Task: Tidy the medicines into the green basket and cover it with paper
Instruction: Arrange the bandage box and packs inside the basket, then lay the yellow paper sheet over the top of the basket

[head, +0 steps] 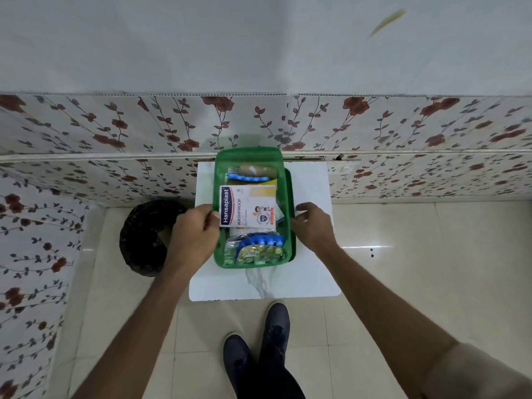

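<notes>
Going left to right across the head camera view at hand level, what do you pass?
Black woven basket → left hand on the left rim → green basket holding the Hansaplast box → right hand at the right rim → bare part of the white table.

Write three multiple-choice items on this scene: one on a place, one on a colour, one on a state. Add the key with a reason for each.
1. Where does the Hansaplast box lie?
A. on the floor
B. inside the green basket
C. in the black bin

2. What colour are the shoes?
A. dark
B. white
C. red

3. Is the basket covered with paper?
A. fully
B. half
C. not yet

Key: B, the Hansaplast box lies among strips in the green basket; A, both shoes look dark; C, the contents show openly while the left hand and right hand grip the basket's sides.
</notes>
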